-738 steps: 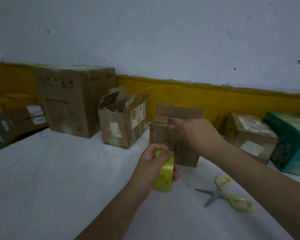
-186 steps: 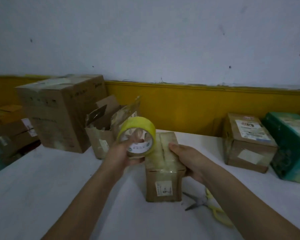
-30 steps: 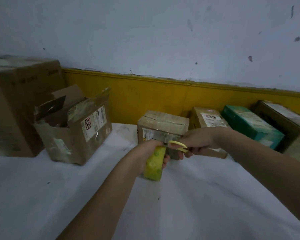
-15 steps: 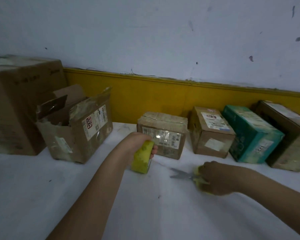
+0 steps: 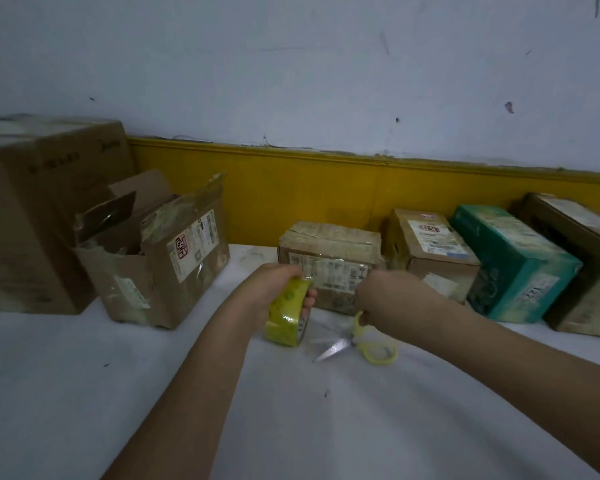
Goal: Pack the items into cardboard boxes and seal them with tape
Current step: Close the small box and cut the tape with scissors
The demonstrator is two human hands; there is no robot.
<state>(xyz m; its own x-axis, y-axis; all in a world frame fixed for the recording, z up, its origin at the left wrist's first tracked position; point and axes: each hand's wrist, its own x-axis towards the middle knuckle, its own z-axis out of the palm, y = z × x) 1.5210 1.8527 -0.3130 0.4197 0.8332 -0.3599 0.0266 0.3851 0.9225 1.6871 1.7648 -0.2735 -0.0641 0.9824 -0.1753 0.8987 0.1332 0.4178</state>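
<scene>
Your left fingers (image 5: 310, 298) curl round the yellow tape roll (image 5: 286, 317), holding it on edge low over the white bench (image 5: 84, 393). Your right hand (image 5: 388, 299) hangs knuckles-up over one loop of the yellow-handled scissors (image 5: 357, 344), its fingers hidden, so their grip cannot be told. The scissors lie on the bench just beside the roll, in front of the taped cardboard box (image 5: 329, 251), which stands right of the torn open box (image 5: 160, 261).
</scene>
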